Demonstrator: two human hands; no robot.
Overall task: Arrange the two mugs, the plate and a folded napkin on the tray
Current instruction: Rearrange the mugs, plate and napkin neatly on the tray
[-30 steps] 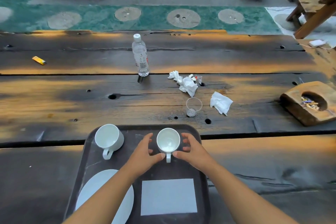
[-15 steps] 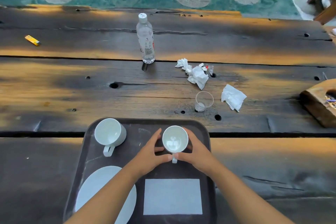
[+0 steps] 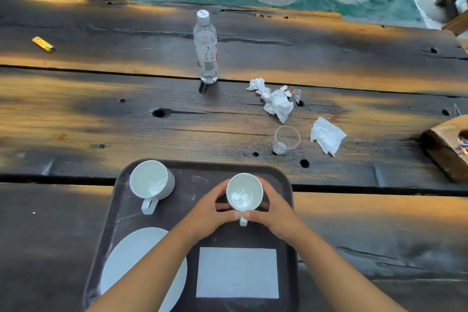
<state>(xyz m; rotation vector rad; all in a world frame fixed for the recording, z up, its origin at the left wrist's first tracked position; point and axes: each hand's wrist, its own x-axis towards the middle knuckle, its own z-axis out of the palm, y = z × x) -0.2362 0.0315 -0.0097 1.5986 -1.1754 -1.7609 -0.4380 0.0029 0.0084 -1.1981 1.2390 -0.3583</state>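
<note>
On tray, both hands cup empty right mug; left mug empty.

Rough, weathered dark wooden plank table fills the frame, cracked and knot-holed. At bottom centre, a dark brown matt plastic tray, scuffed and scratched. On it, two glossy white ceramic mugs, a smooth white ceramic plate and a flat matt white paper napkin. Upper centre, a clear shiny plastic water bottle; to the right, crumpled white tissue paper and a clear plastic cup.
</note>
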